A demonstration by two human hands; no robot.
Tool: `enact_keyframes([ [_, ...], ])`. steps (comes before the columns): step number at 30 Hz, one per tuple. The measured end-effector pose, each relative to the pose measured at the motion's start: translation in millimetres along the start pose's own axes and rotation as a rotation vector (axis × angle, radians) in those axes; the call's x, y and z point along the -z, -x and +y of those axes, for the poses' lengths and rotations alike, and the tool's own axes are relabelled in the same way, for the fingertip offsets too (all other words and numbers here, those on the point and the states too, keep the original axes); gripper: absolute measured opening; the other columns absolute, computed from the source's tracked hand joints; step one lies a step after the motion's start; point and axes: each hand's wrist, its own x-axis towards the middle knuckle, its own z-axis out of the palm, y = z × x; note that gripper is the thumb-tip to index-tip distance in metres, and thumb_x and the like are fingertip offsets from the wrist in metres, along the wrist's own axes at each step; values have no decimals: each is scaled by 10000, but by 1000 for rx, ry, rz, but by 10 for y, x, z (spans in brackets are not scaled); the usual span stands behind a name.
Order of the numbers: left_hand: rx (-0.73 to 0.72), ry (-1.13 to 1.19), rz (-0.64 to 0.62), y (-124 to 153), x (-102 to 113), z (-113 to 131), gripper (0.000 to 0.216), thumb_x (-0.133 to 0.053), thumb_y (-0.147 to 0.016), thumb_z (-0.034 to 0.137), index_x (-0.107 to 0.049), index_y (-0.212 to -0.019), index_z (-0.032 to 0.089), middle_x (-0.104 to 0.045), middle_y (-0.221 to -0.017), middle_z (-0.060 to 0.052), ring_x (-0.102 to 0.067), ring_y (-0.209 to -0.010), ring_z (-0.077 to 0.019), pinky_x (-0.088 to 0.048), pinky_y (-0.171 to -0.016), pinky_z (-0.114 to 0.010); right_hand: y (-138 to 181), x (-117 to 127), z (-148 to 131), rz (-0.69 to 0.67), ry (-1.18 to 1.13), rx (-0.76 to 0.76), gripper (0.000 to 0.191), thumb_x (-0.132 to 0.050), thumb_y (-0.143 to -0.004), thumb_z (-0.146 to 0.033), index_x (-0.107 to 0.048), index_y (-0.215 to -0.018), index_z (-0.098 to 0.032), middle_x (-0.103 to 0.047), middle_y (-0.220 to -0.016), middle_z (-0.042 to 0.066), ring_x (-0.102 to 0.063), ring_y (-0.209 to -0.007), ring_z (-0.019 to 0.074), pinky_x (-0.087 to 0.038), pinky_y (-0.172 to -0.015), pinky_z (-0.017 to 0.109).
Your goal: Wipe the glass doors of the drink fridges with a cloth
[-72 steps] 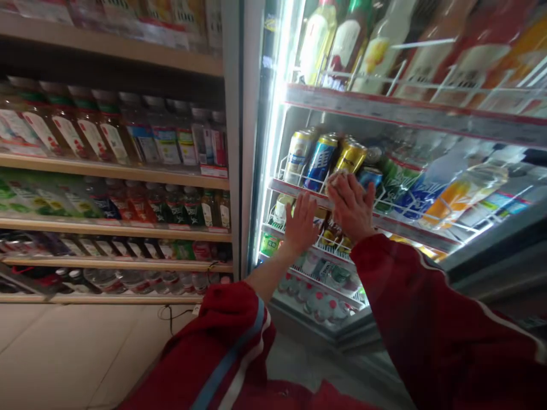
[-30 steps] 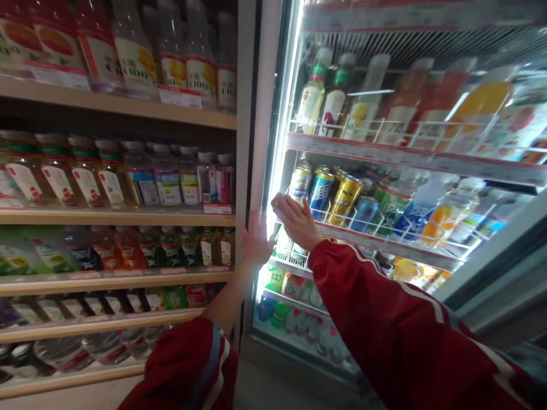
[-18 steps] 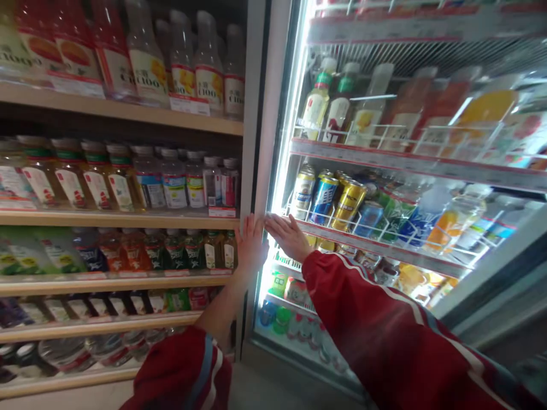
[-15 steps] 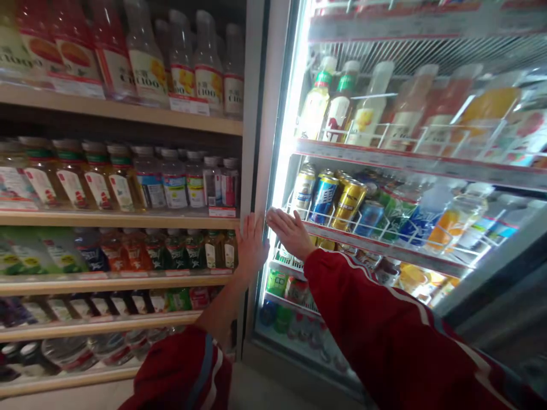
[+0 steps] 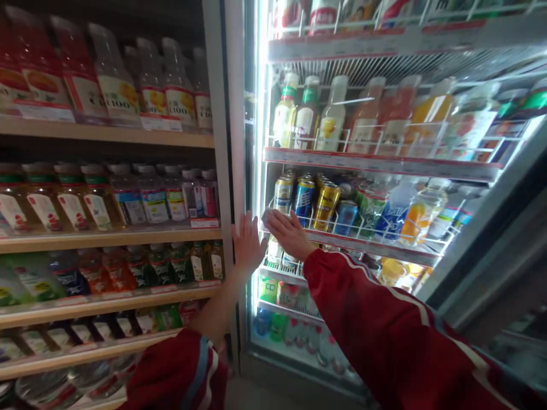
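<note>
My left hand (image 5: 249, 245) is raised, with its fingers spread, at the grey upright frame (image 5: 231, 188) along the left edge of a lit drinks fridge. Just right of it, my right hand (image 5: 288, 232) points left with fingers held close together and thumb up. A small pale grey piece (image 5: 268, 216) shows at its fingertips; its kind is unclear. Behind the right hand are a silver can (image 5: 282, 195), a blue can (image 5: 303, 200) and a gold can (image 5: 327, 206) on a wire-fronted fridge shelf (image 5: 367, 244). Whether either palm touches a surface is hidden.
Wooden shelves (image 5: 106, 239) with bottled drinks fill the left side. Several juice bottles (image 5: 331, 114) stand on a higher fridge shelf. A dark slanted door frame (image 5: 482, 228) bounds the fridge on the right. Grey floor (image 5: 265, 393) shows at the bottom.
The view has turned, so the shelves and fridge sit farther left and slightly lower. Both hands stay close together near the fridge edge, a little farther right against it.
</note>
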Motion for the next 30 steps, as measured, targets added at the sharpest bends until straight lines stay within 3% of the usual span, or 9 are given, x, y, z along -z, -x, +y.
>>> enact_keyframes([
  [7, -49, -12, 32, -200, 9, 179, 613, -498, -841, 267, -297, -1404, 129, -245, -1513, -183, -138, -1430, -274, -109, -1142, -563, 15, 308, 442, 65, -1, -207, 516, -404, -910, -140, -369, -1414, -249, -405, -1469, 62, -225, -1426, 206, 36, -1170, 523],
  [16, -153, 25, 31, -305, -94, 591, 573, -473, -846, 284, -338, -1381, 129, -278, -1505, -174, -146, -1429, -265, -107, -1153, -531, 464, 406, 395, -30, -1, -83, 468, -408, -921, -128, -422, -1375, -241, -492, -1408, 45, -314, -1389, 171, -2, -1186, 482],
  [21, -168, 69, 74, -325, -95, 752, 569, -464, -861, 312, -338, -1381, 118, -295, -1496, -183, -162, -1426, -280, -109, -1152, -538, 504, 632, 705, 86, 44, -217, 476, -440, -906, -150, -421, -1372, -247, -443, -1444, 58, -239, -1422, 197, 14, -1174, 523],
  [25, -208, 223, 193, -378, 26, 1080, 549, -408, -895, 302, -289, -1401, 128, -303, -1494, -176, -177, -1426, -251, -148, -1160, -503, 478, 716, 840, 134, 77, -218, 473, -440, -897, -150, -426, -1363, -229, -450, -1438, 70, -237, -1422, 202, -25, -1177, 515],
  [30, -269, 544, 226, -439, 113, 1545, 531, -359, -917, 235, -215, -1426, 186, -372, -1464, -127, -305, -1381, -165, -335, -1109, -368, 548, 720, 828, 161, 79, -195, 480, -396, -912, -194, -370, -1390, -161, -451, -1429, 123, -266, -1411, 200, -130, -1170, 486],
])
